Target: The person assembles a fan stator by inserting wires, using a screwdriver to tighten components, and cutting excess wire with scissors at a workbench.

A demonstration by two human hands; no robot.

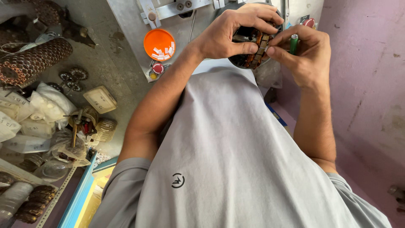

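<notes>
My left hand (pixel 230 31) wraps over a round motor stator (pixel 252 46) with copper windings and slots, gripping its top and left side. My right hand (pixel 306 52) pinches at the stator's right edge with thumb and fingertip, and holds a green-handled tool (pixel 294 42) between its fingers. Both hands work close together in front of a grey metal machine panel (pixel 130 25). My grey shirt fills the lower middle of the view.
An orange round lid (pixel 159 43) with several small white slips lies on the panel, above a red button (pixel 157 67). Wound copper coils (pixel 29 63), plastic bags and small parts crowd the left. A pink wall (pixel 367 76) stands on the right.
</notes>
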